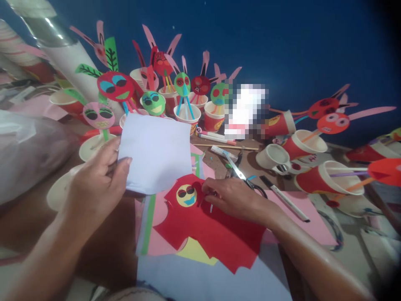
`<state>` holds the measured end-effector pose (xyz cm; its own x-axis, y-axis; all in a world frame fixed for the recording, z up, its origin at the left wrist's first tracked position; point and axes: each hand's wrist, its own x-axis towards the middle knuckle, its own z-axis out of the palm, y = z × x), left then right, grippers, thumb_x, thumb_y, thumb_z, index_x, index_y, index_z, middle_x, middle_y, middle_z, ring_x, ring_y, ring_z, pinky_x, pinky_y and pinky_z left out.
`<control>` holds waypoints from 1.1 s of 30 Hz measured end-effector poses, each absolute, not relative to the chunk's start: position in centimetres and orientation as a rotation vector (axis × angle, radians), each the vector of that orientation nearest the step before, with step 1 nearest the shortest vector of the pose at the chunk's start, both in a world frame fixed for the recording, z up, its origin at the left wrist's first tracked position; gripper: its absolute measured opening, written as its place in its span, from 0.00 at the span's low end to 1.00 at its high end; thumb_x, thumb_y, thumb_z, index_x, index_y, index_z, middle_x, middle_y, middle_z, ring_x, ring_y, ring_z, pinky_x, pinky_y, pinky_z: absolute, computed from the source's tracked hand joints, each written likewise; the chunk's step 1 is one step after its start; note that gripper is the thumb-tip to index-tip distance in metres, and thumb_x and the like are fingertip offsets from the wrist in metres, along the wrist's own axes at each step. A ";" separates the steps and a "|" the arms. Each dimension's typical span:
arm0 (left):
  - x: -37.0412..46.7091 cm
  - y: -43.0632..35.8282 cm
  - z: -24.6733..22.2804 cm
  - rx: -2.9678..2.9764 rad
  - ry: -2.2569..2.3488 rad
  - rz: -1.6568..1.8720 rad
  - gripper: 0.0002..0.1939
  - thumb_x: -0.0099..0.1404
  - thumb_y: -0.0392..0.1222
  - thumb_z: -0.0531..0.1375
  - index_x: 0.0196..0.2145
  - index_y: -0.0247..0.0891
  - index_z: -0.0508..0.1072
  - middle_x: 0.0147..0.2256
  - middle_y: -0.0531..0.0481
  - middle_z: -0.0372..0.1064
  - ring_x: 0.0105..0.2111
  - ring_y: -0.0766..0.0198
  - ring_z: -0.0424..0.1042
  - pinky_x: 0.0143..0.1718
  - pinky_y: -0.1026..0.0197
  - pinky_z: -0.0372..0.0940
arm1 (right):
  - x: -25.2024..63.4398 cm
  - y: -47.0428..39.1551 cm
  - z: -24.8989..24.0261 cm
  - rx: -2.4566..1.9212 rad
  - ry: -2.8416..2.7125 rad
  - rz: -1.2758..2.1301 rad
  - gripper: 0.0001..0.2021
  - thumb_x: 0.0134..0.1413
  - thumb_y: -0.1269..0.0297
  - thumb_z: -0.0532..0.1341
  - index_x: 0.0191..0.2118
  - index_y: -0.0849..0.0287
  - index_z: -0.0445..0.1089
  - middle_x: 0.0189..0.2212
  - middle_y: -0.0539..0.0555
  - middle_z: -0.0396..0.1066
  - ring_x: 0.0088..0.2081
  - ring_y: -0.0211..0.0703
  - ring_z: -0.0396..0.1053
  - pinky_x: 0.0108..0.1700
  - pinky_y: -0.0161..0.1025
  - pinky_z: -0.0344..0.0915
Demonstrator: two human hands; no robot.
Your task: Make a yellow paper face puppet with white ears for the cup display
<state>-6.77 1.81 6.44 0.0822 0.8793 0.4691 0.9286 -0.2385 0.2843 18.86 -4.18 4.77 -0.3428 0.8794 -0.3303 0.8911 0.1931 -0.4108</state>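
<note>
On the brown table [106,246], centre of view: red paper [232,236] with scalloped, cut edges, lying over pink, green and yellow sheets. Yellow paper face [187,195] with dark eyes and a blue mouth sits on its upper left part. Left hand [97,179] pinches a white sheet [155,152] by its left edge, thumb on the near face, other fingers largely hidden behind; sheet held tilted up, just beyond the red paper. Right hand [233,196] is over the red paper, just right of the yellow face, fingers bent and thumb close to them; cannot tell whether anything is pinched. Small white sliver [211,208] visible just below its fingertips. Scissors [239,171] lie beyond the right hand, blades pointing away; black-capped marker [286,198] to the right, partly over pink paper [313,221]. White mug [273,158] stands farther back, near a tipped red cup [280,123].
</note>
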 end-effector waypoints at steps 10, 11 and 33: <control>-6.8 -0.7 7.9 -2.531 -1.424 -1.031 0.16 0.60 0.35 0.59 0.48 0.34 0.70 0.49 0.43 0.68 0.50 0.56 0.67 0.55 0.53 0.59 | 18.8 -4.2 4.5 1.767 2.425 -0.799 0.08 0.53 0.73 0.54 0.35 0.56 0.68 0.29 0.50 0.73 0.31 0.40 0.68 0.29 0.35 0.49; -6.3 -1.3 7.8 -2.638 -1.335 -1.051 0.13 0.60 0.33 0.59 0.44 0.37 0.71 0.46 0.46 0.70 0.48 0.59 0.68 0.53 0.56 0.61 | 18.9 -4.2 4.6 1.761 2.426 -0.802 0.08 0.53 0.73 0.54 0.34 0.56 0.68 0.29 0.50 0.73 0.30 0.40 0.67 0.29 0.35 0.49; -5.4 -0.1 -0.5 -3.107 -0.957 -0.627 0.14 0.64 0.41 0.53 0.47 0.39 0.70 0.48 0.44 0.71 0.47 0.57 0.70 0.47 0.59 0.67 | 20.9 -3.8 5.8 1.691 2.399 -0.830 0.05 0.50 0.65 0.58 0.30 0.57 0.70 0.28 0.49 0.74 0.30 0.38 0.68 0.26 0.34 0.47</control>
